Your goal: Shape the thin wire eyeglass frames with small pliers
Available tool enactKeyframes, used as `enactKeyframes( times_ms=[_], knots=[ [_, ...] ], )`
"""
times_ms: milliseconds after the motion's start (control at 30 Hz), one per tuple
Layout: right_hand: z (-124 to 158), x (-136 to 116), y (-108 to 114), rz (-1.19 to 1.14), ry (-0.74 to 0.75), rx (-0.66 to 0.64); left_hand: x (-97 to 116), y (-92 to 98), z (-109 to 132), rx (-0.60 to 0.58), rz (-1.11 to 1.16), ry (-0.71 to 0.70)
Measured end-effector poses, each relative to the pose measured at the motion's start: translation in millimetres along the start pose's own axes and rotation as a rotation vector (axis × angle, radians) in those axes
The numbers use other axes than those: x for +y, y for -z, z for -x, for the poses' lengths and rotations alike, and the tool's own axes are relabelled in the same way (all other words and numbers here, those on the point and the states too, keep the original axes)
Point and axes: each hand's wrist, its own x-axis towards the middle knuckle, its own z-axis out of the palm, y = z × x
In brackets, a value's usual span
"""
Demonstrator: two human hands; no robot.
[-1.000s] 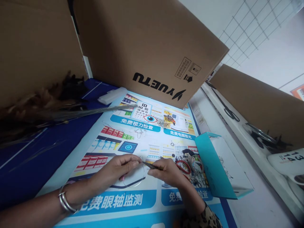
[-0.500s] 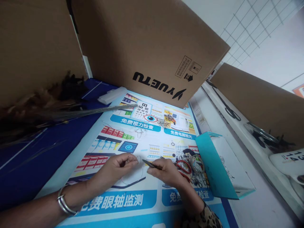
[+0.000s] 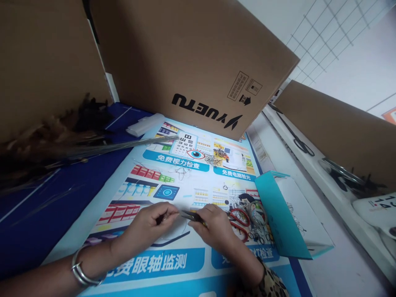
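Observation:
My left hand point(image 3: 147, 225) is closed in a pinch on a thin wire loop point(image 3: 177, 231) that hangs down over a printed poster point(image 3: 161, 260). My right hand point(image 3: 213, 225) grips small dark pliers point(image 3: 190, 215) whose tip points left and meets the left fingertips. Both hands hover just above the poster, almost touching each other. A silver bangle point(image 3: 81, 272) sits on my left wrist.
Red-handled scissors point(image 3: 239, 218), a tape roll point(image 3: 256, 209) and several small wire pieces lie right of my hands. A teal paper bag point(image 3: 280, 214) lies further right. Big cardboard boxes point(image 3: 192, 62) stand behind. A feather duster point(image 3: 52, 142) lies on the blue table at left.
My hands have drawn closer together; the pliers' tip has moved left up to the left fingertips. The view shifted slightly.

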Motion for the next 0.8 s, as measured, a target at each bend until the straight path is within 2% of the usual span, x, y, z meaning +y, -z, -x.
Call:
enactKeyframes(
  times_ms=[233, 800],
  knots=[
    [1.7, 0.3, -4.3, 0.05, 0.016, 0.035, 5.7, 2.1, 0.5, -0.029, -0.066, -0.003],
    [1.0, 1.1, -0.6, 0.01, 0.032, -0.029, 9.7, 3.1, 1.6, -0.037, -0.06, -0.04]
  ],
)
